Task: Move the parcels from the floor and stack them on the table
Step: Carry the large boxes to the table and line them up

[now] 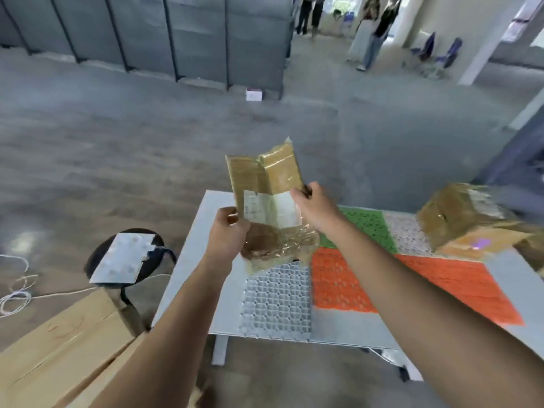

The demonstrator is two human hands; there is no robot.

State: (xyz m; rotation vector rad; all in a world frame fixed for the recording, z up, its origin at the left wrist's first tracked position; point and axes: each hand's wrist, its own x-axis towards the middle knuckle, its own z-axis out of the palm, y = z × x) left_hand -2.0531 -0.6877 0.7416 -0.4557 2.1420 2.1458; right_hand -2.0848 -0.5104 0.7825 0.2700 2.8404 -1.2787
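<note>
A flat brown parcel (265,184) wrapped in clear tape, with a white label, is held upright above the far left corner of the white table (194,254). My left hand (228,234) grips its lower left edge. My right hand (313,206) grips its right edge. A crumpled taped parcel (279,245) sits just below the held one, on the table or in my left hand; I cannot tell which. More brown parcels (471,225) are piled at the table's far right.
Green, orange, grey and white perforated mats (347,278) cover the table. A black stool (129,260) with a white panel stands left of it, cardboard boxes (59,343) at my lower left. White cord lies on the floor. People stand far back.
</note>
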